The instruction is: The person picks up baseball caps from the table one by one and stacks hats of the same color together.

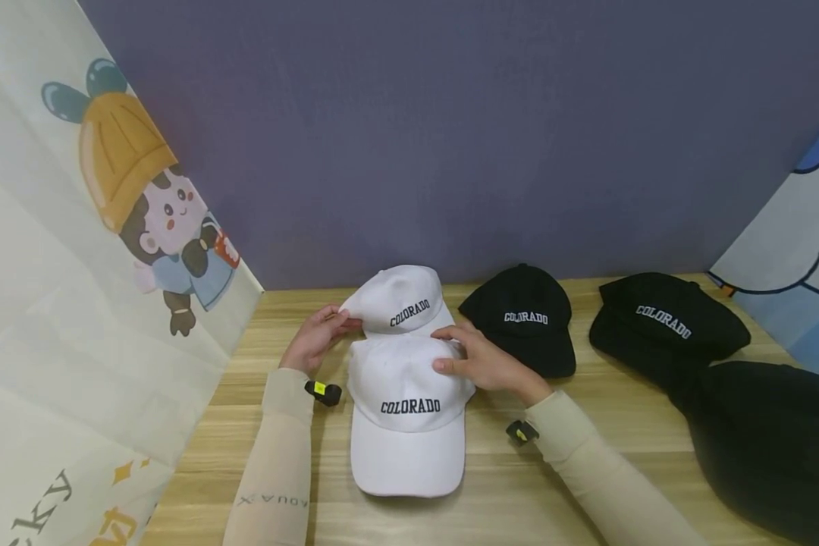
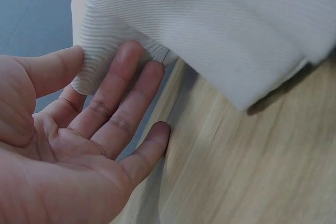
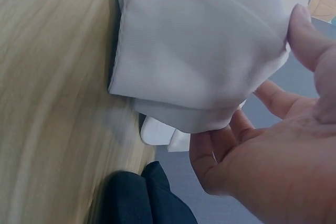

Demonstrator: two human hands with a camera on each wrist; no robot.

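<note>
Right hand [image 1: 484,362] is gripping front white cap [image 1: 412,421] at the right side of its crown, thumb in front, fingers reaching behind; likely supporting the soft crown so it isn't folding. Left hand [image 1: 316,340] is pinching rear white cap [image 1: 403,294] at its left edge, probably stopping it sliding, since the two caps are overlapping between the hands. Front cap is hiding most of the rear brim; its own brim is pointing back toward the person. Can't tell if that brim is touching the counter [image 1: 491,493]. Black cap [image 1: 528,337] is lying just right of and beyond the right hand, second black cap [image 1: 662,326] farther right; presumably that spacing is giving the right wrist room.
</note>
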